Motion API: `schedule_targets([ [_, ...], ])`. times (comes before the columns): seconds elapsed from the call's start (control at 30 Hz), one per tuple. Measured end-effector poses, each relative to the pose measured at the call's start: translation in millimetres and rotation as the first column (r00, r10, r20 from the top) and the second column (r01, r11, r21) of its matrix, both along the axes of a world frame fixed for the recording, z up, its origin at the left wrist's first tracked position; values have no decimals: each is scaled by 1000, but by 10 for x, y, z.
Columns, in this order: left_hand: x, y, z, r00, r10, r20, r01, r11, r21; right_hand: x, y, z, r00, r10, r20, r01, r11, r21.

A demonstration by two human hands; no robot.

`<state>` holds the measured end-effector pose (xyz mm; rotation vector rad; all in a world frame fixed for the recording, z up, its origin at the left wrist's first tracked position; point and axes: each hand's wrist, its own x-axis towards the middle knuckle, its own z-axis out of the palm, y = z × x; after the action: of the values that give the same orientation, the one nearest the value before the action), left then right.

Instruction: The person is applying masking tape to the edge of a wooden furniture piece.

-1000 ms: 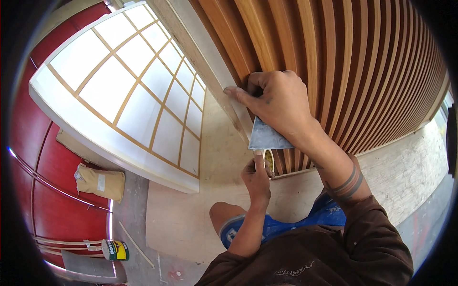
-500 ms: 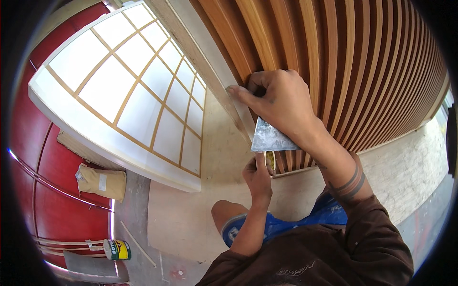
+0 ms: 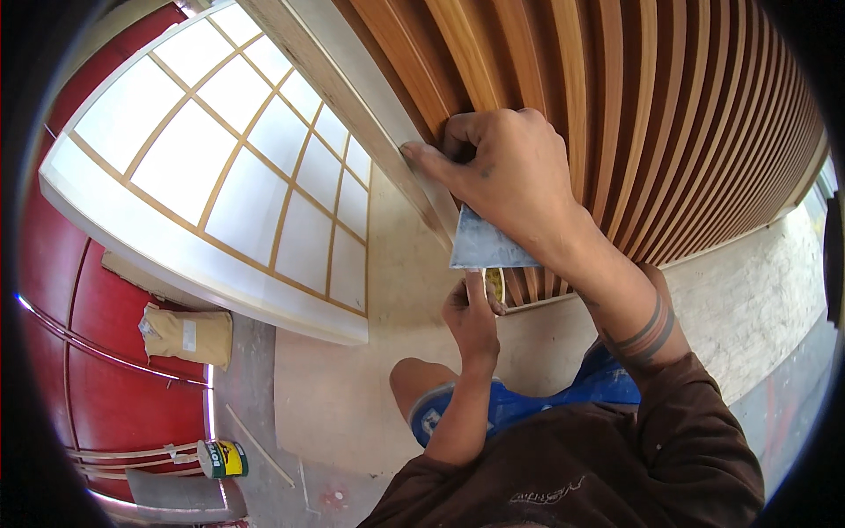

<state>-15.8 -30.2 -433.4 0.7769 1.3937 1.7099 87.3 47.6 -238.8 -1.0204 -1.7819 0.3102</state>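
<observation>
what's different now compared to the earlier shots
Very little: the view shifted slightly, leaving the slatted wooden panel, the right hand and the left hand a bit higher in the picture. Nothing was visibly taken hold of or let go. Unchanged: the flat metal scraper at the right hand, the white-rimmed container in the left.

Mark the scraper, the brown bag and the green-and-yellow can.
Scraper (image 3: 490, 246): head view, on its flat blade.
Brown bag (image 3: 206, 340): head view, on its front.
Green-and-yellow can (image 3: 225, 459): head view, on its side.
</observation>
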Motion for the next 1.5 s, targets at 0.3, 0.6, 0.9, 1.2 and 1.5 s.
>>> schedule_targets([
  [0.3,93,-15,-42,1000,5,-26,-6,1000,-30,7,-78,313,997,-38,70,49,986,-156],
  [0.6,38,-47,38,999,-16,51,19,998,-65,-8,-69,630,996,-13,90,19,998,-66],
  [0.9,63,-60,81,999,27,40,-22,995,-102,88,-73,1900,996,22,87,-45,958,283],
  [1.2,87,-36,204,999,24,46,-18,991,-131,-93,-73,1992,993,-23,-116,61,940,335],
  [1.5,6,-37,37,998,13,68,-6,996,-91,-81,-20,437,978,-98,186,94,995,30],
])
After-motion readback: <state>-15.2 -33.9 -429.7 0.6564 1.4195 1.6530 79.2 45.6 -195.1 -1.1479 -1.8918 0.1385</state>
